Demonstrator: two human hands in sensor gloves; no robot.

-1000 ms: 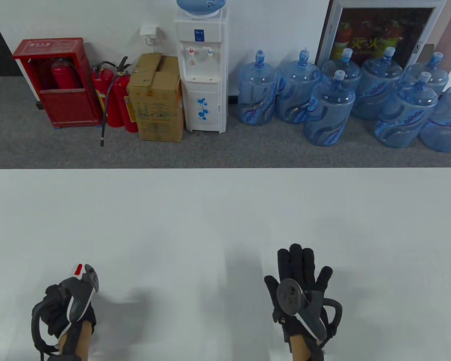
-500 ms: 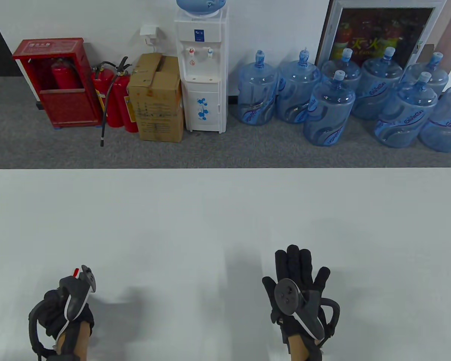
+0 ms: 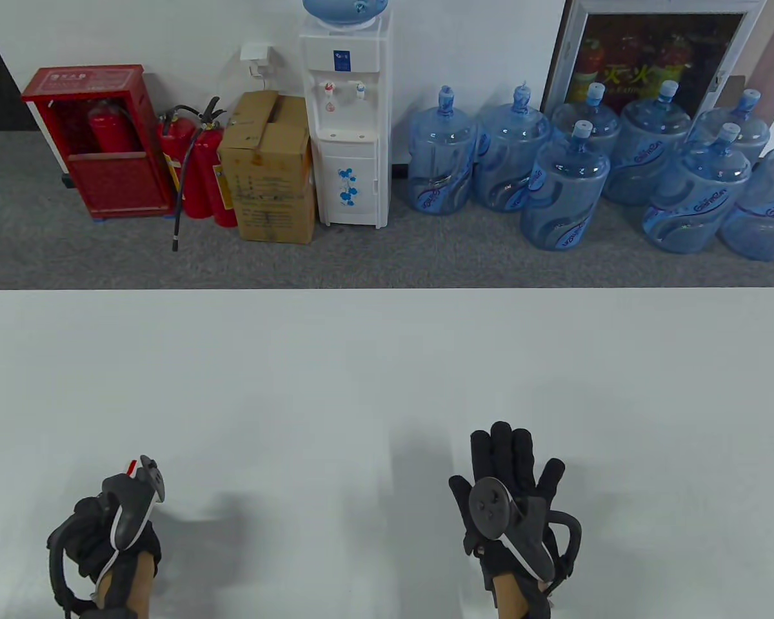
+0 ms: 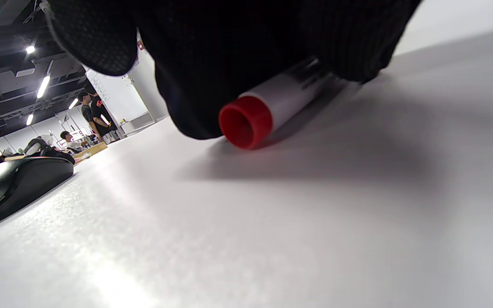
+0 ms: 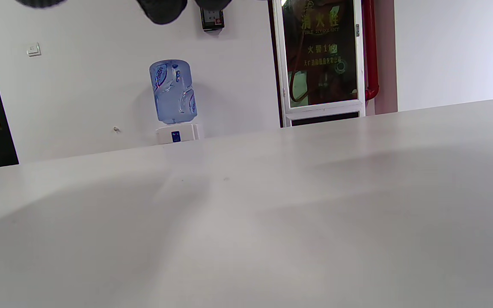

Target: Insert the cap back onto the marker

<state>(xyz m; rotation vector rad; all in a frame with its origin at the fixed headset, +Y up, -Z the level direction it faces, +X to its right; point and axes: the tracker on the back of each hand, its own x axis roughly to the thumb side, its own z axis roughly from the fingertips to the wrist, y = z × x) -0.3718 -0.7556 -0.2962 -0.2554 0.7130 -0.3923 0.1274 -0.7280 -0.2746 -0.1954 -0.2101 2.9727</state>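
My left hand [image 3: 97, 535] is at the table's near left, closed around a white marker. Only the marker's red end [image 3: 131, 465] pokes out past the tracker in the table view. In the left wrist view the gloved fingers [image 4: 212, 51] wrap the white marker [image 4: 280, 96], which lies low against the table with its red end [image 4: 245, 122] towards the camera. No separate cap shows in any view. My right hand [image 3: 513, 461] lies flat on the table at the near right, fingers spread and holding nothing. Its fingertips [image 5: 161, 10] hang in at the top of the right wrist view.
The white table [image 3: 387, 361] reaches to a far edge, with grey floor beyond. A water dispenser [image 3: 345, 116], blue water jugs [image 3: 564, 187], a cardboard box [image 3: 267, 167] and fire extinguishers [image 3: 197, 167] stand along the back wall.
My left hand has drawn back slightly towards the near edge, and less of the marker's red end shows. My right hand has barely shifted.
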